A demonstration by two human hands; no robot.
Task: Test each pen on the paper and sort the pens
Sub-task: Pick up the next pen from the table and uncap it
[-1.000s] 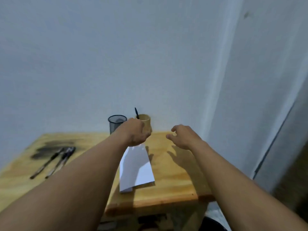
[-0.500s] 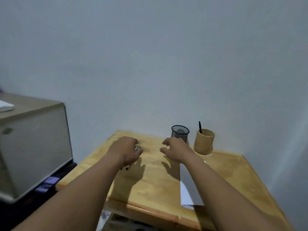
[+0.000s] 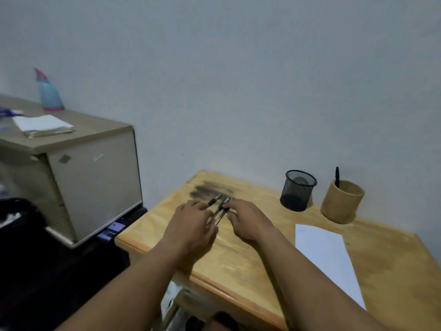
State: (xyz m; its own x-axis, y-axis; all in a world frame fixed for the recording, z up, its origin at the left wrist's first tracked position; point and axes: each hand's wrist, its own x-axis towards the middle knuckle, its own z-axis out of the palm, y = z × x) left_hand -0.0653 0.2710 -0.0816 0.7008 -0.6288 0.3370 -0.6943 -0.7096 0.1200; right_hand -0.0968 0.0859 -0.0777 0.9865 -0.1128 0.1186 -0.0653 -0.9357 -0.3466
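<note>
Both hands have come left — my left hand [image 3: 191, 223] and right hand [image 3: 248, 220] now curl their fingers onto the loose dark pens [image 3: 220, 206] at the wooden worktop's [image 3: 250, 259] far-left; whether any pen is gripped I cannot tell. One black pen [image 3: 337, 176] stands sorted in the tan wooden cup [image 3: 341, 201]; the white paper sheet [image 3: 327, 256] waits right.

Black mesh cup [image 3: 298, 191], tan cup [image 3: 341, 203], white paper [image 3: 327, 256]

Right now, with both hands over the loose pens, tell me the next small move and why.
Probably close one hand on a single pen and lift it clear. Both the left hand and right hand rest on the loose pens lying together, none visibly gripped yet, and the paper lies to the right, seemingly unmarked, waiting for a test stroke.
</note>
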